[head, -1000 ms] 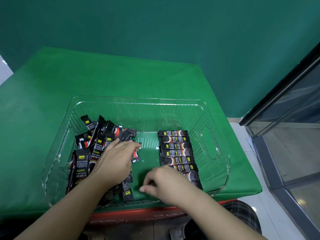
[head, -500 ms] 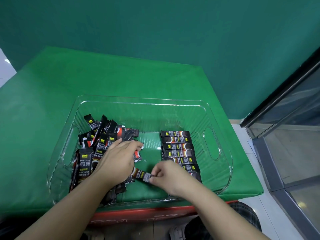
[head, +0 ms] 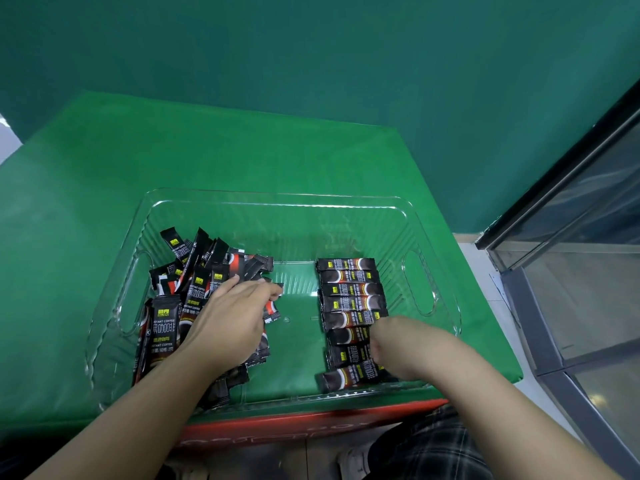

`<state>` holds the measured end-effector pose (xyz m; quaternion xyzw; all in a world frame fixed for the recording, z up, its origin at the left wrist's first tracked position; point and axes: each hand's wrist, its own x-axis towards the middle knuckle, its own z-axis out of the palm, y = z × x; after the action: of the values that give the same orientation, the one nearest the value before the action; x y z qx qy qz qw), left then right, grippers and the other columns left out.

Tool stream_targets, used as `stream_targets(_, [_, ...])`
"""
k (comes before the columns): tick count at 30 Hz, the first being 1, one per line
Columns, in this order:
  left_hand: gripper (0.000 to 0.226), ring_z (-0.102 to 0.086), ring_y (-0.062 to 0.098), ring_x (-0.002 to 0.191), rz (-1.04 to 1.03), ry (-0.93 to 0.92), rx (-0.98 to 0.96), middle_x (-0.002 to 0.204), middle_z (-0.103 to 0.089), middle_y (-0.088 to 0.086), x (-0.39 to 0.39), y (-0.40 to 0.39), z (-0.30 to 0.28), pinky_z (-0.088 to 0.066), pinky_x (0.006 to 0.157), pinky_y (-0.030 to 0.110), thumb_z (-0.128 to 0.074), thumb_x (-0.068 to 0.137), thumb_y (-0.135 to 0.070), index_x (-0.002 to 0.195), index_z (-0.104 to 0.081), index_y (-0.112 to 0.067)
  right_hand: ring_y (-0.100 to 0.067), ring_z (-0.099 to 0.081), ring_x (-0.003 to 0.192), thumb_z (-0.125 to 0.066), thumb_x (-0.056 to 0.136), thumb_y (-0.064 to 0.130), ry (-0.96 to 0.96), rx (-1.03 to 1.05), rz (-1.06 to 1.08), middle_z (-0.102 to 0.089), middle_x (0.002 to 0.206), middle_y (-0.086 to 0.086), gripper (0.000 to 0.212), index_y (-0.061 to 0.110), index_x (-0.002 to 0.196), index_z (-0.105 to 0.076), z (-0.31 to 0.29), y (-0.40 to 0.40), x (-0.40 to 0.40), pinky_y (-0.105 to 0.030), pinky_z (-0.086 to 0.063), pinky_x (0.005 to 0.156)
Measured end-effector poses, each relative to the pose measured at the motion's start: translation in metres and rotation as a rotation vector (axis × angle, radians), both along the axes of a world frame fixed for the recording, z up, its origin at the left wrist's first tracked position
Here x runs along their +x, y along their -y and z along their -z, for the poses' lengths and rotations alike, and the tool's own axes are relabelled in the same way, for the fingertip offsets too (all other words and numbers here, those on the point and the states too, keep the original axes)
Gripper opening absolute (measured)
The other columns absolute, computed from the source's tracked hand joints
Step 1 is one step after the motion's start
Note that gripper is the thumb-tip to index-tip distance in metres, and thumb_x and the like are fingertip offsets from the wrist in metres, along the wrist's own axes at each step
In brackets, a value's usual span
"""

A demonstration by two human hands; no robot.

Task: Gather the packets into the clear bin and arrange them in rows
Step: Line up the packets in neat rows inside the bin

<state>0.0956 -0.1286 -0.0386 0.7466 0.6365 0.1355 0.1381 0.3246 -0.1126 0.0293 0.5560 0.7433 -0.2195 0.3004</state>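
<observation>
The right hand sits at the lower right of the clear bin, fingers curled down onto the nearest packet at the bottom end of the row; whether it pinches that packet or only presses it cannot be told, since the fingertips are hidden under the hand. The left hand lies left of centre with fingers fairly straight and spread, resting on the loose heap of packets.

The packets are slim black sachets with a small yellow square, white lettering and a red-and-white curved band. On the right half of the bin, the row of packets lies sideways, stacked one below another from mid-frame toward the bottom edge, each touching the next; the nearest one is slightly tilted. On the left half the heap is jumbled, some sachets propped on end against the wall.

The bin is ribbed, transparent, with handle cut-outs at both ends, and stands on the green-covered table.
</observation>
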Motion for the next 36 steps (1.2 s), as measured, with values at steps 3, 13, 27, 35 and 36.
stream_targets(3, [0.055, -0.03, 0.001, 0.137, 0.001, 0.001, 0.007, 0.142, -0.047, -0.013, 0.0, 0.001, 0.0, 0.002, 0.114, 0.024, -0.042, 0.092, 0.0, 0.141, -0.039, -0.026, -0.025, -0.059, 0.097, -0.049, 0.092, 0.003, 0.076, 0.092, -0.022, -0.058, 0.116, -0.013, 0.019, 0.003, 0.108, -0.059, 0.001, 0.004, -0.004, -0.031, -0.05, 0.081])
stream_targets(13, [0.055, -0.029, 0.0, 0.137, 0.008, 0.004, 0.01, 0.142, -0.046, -0.014, -0.001, 0.0, 0.001, 0.001, 0.114, 0.024, -0.041, 0.092, 0.0, 0.141, -0.039, -0.026, -0.019, -0.055, 0.104, -0.039, 0.093, 0.0, -0.312, -0.099, -0.127, -0.053, 0.131, -0.002, 0.052, 0.039, 0.12, -0.061, 0.013, 0.017, -0.026, -0.022, -0.038, 0.078])
stream_targets(27, [0.055, -0.027, 0.001, 0.138, 0.004, 0.012, 0.019, 0.142, -0.046, -0.014, -0.001, 0.0, 0.002, 0.003, 0.113, 0.024, -0.041, 0.092, 0.0, 0.14, -0.039, -0.026, -0.002, -0.038, 0.052, -0.031, 0.09, -0.001, -0.373, -0.064, 0.038, -0.058, 0.105, -0.004, 0.061, 0.042, 0.121, -0.061, 0.007, 0.015, -0.02, -0.017, -0.032, 0.045])
stream_targets(35, [0.055, -0.027, 0.001, 0.139, 0.004, 0.017, 0.024, 0.144, -0.044, -0.013, 0.0, 0.001, 0.002, 0.003, 0.113, 0.023, -0.042, 0.092, 0.0, 0.14, -0.04, -0.026, -0.022, -0.058, 0.107, -0.034, 0.088, 0.004, -0.284, 0.058, 0.004, -0.059, 0.13, 0.0, 0.053, 0.035, 0.12, -0.062, 0.016, 0.013, -0.025, -0.029, -0.047, 0.084])
stream_targets(36, [0.054, -0.028, 0.002, 0.138, 0.004, 0.019, 0.025, 0.144, -0.045, -0.012, 0.0, 0.001, 0.002, 0.003, 0.113, 0.024, -0.042, 0.092, 0.0, 0.14, -0.041, -0.026, -0.022, -0.058, 0.108, -0.034, 0.088, 0.004, -0.296, 0.065, 0.008, -0.058, 0.131, -0.001, 0.053, 0.035, 0.122, -0.061, 0.016, 0.013, -0.025, -0.029, -0.047, 0.085])
